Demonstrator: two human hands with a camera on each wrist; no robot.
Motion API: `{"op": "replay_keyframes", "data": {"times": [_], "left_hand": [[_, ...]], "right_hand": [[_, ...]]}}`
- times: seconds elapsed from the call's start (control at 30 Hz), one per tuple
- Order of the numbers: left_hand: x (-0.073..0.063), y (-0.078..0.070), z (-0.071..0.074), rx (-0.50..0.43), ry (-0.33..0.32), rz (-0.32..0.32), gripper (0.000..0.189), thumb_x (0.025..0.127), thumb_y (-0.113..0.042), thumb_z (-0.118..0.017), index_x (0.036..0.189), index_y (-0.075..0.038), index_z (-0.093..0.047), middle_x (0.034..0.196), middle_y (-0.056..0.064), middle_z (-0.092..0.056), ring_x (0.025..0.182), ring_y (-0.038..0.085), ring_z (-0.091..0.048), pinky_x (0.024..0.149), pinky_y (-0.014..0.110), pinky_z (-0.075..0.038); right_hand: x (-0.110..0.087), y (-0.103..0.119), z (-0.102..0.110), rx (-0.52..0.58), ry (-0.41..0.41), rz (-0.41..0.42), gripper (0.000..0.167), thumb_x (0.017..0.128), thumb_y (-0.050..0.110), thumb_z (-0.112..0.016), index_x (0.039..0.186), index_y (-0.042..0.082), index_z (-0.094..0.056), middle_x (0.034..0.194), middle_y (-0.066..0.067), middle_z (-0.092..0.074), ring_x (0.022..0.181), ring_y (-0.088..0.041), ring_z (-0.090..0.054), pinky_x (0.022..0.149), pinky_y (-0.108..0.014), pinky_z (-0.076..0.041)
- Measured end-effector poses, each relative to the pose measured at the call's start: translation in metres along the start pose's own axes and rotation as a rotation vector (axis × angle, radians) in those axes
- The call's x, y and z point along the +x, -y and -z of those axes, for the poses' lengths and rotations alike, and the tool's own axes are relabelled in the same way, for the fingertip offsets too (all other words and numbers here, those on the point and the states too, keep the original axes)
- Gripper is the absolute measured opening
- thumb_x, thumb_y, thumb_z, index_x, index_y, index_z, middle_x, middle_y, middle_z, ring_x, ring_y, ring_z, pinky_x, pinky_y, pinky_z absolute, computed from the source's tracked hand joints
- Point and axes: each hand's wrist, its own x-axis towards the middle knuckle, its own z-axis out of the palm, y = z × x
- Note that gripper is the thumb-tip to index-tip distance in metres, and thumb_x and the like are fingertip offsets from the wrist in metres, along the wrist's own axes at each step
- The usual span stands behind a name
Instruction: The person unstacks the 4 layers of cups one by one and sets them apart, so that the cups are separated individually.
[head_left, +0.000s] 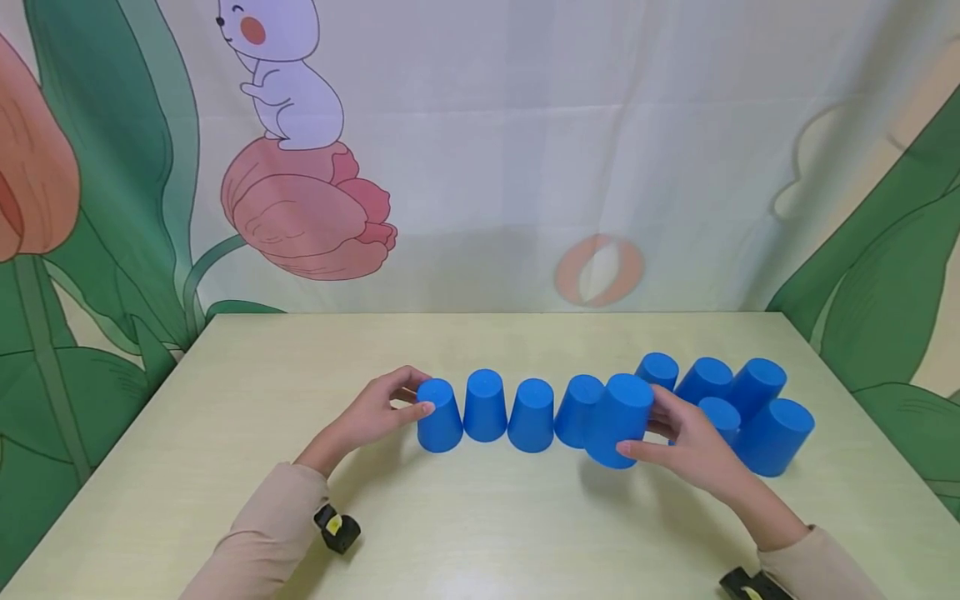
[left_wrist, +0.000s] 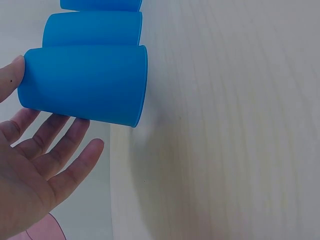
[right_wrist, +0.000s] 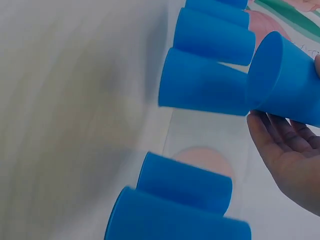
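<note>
Several blue cups stand upside down in a row on the table. My left hand (head_left: 375,410) grips the leftmost cup (head_left: 441,421), thumb at its front and fingers at its far side. That same cup (left_wrist: 85,85) fills the upper left of the left wrist view. Up off the table, my right hand (head_left: 693,442) holds another upside-down cup (head_left: 621,421) between thumb and fingers. In the head view this raised cup overlaps the row's right-end cup (head_left: 576,408). Its open rim shows beside that standing cup in the right wrist view, where the held cup (right_wrist: 290,82) tilts.
A cluster of several more upside-down blue cups (head_left: 776,437) stands at the right of the pale wooden table (head_left: 480,533). Behind the table's far edge hangs a printed curtain (head_left: 480,167). Black wrist devices (head_left: 339,529) are worn at the sleeves.
</note>
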Motion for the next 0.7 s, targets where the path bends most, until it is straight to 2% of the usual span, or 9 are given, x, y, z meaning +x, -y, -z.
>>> {"op": "replay_keyframes", "data": {"times": [0.3,0.7], "left_hand": [[0.000,0.001,0.000,-0.003,-0.001,-0.002,0.038,0.086,-0.026,-0.063,0.117,-0.006,-0.052,0.110,0.009,-0.058,0.101,0.029,-0.056,0.082,0.044,-0.047],[0.001,0.000,-0.001,-0.008,-0.002,0.010,0.037,0.086,-0.025,-0.064,0.116,-0.006,-0.052,0.110,0.009,-0.058,0.102,0.029,-0.055,0.083,0.044,-0.047]], "right_hand": [[-0.011,-0.009,0.012,-0.048,0.027,-0.006,0.068,0.080,0.021,-0.070,0.133,-0.004,-0.035,0.125,-0.027,-0.048,0.110,-0.045,-0.049,0.086,-0.056,-0.042],[-0.024,-0.027,0.026,-0.105,0.013,0.007,0.066,0.079,0.017,-0.072,0.131,-0.004,-0.038,0.123,-0.026,-0.049,0.108,-0.044,-0.051,0.084,-0.052,-0.045]]}}
